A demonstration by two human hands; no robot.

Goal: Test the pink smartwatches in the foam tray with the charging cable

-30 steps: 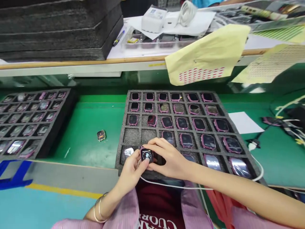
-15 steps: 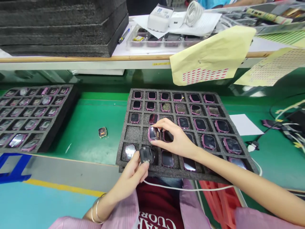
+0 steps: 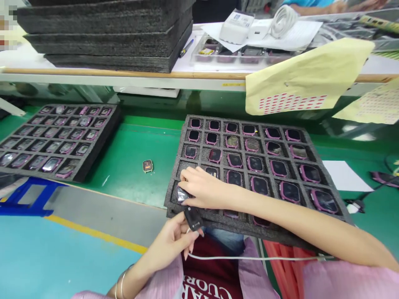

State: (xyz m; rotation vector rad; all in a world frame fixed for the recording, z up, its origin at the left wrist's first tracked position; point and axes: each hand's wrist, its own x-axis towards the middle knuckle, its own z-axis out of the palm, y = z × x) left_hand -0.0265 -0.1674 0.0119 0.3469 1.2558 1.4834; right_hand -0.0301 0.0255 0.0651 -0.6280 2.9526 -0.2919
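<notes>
My left hand [image 3: 174, 238] grips a small black charging block [image 3: 193, 218] at the tray's front edge, with a white cable [image 3: 249, 258] trailing to the right. Over the front left corner of the black foam tray [image 3: 184, 167], my right hand [image 3: 202, 189] has its fingers closed around a smartwatch [image 3: 181, 194] with a shiny screen, in or just above its compartment. The thumb and part of the hand cover some of that watch. Rows of purple-framed smartwatches [image 3: 289, 192] sit in the other compartments. My right forearm crosses above the front rows and hides some of them.
A second foam tray of watches [image 3: 51, 133] lies on the left. Between the trays, a single watch [image 3: 147, 166] rests on the green mat. A shelf [image 3: 124, 79] runs across behind, holding stacked black foam [image 3: 109, 37]. A yellow paper [image 3: 299, 83] hangs from it.
My right hand has left a watch in the second column and moved down-left to the shiny watch at the front left corner. My left hand has drawn the charging block slightly toward me.
</notes>
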